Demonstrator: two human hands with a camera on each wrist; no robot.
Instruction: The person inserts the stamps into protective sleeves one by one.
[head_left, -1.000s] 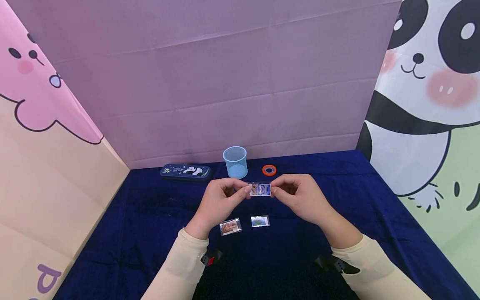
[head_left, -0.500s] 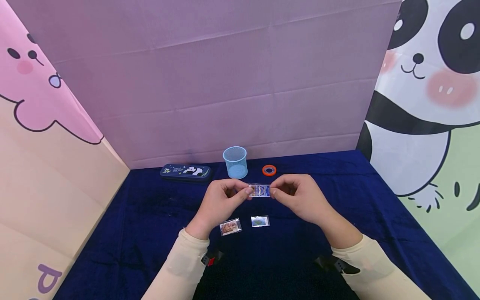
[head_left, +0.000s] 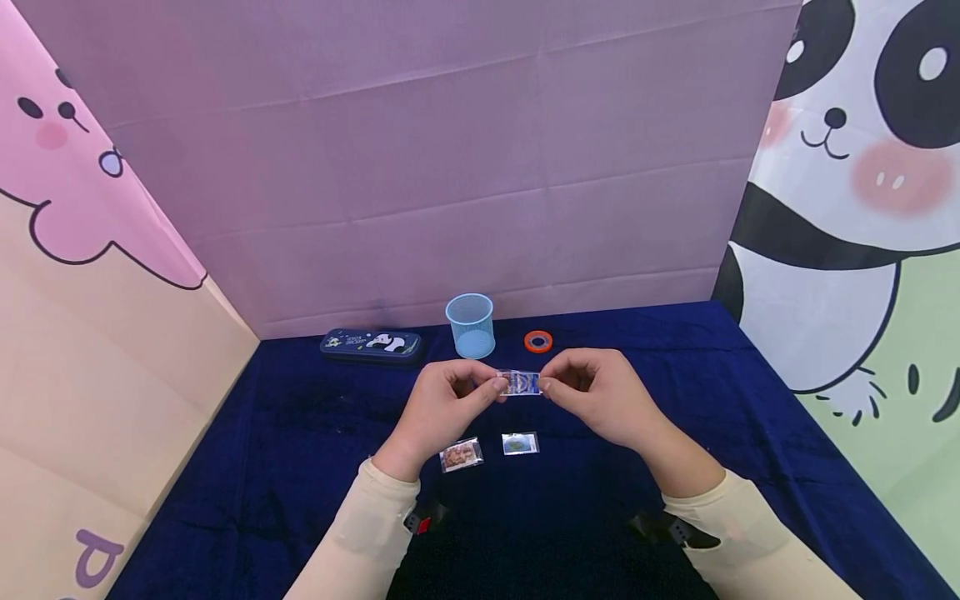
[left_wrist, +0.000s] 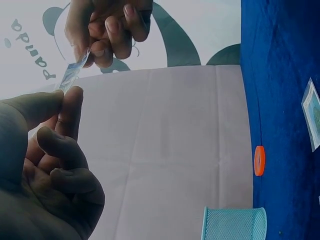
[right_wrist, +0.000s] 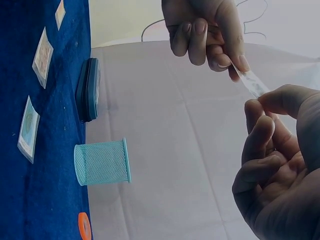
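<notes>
Between both hands, above the cloth, is a small blue printed card in a clear sleeve (head_left: 522,383). My left hand (head_left: 444,400) pinches its left end between thumb and forefinger. The right end is pinched by my right hand (head_left: 603,396) in the same way. Seen from the wrists, the sleeved card (left_wrist: 71,75) looks thin and slanted. Below the hands in the head view lie a brown sleeved card (head_left: 461,455) and a green-and-blue sleeved card (head_left: 520,443). The right wrist view also shows an orange-toned card (right_wrist: 60,14) at its top edge.
A light blue mesh cup (head_left: 471,327) stands at the back of the dark blue cloth (head_left: 315,467). To its left lies a navy pencil case (head_left: 372,345) with a panda print; to its right, an orange tape roll (head_left: 537,341). A mauve fabric wall (head_left: 450,167) rises behind.
The held card has dipped very slightly and its face tilts a little differently. Both hands keep their pinch on it, and the things on the cloth stay put.
</notes>
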